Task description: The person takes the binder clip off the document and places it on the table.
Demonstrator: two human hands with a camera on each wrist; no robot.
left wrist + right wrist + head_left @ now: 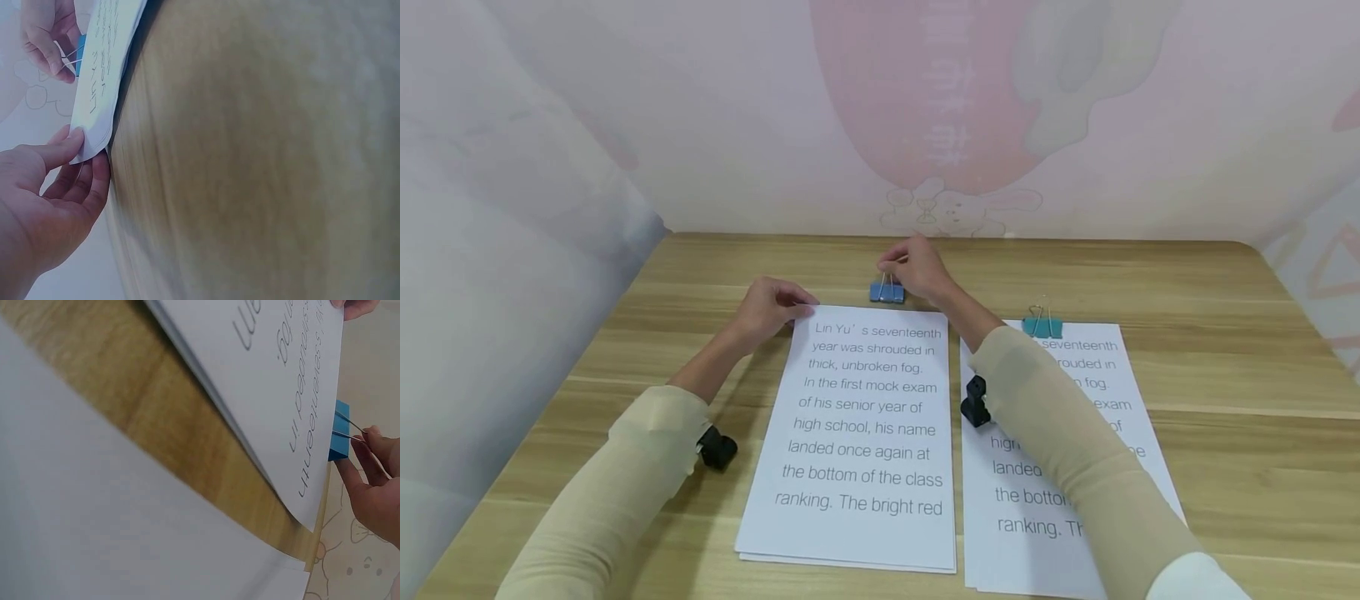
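Clipping step: right hand (pixel 917 265) pinching clip (pixel 887 292) levers at stack (pixel 857 433) top edge; left hand (pixel 769 305) pinching corner. Next: seating clip fully, releasing levers.

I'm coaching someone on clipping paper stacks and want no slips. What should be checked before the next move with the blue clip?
1. Right hand pinches the blue binder clip by its wire handles: ok.
2. Left hand holds the stack's top left corner: ok.
3. Clip at the stack's top edge: ok.
4. Clip's mouth over all sheets: cannot tell.
5. Sheet edges flush: not ok, lower edges fan slightly.
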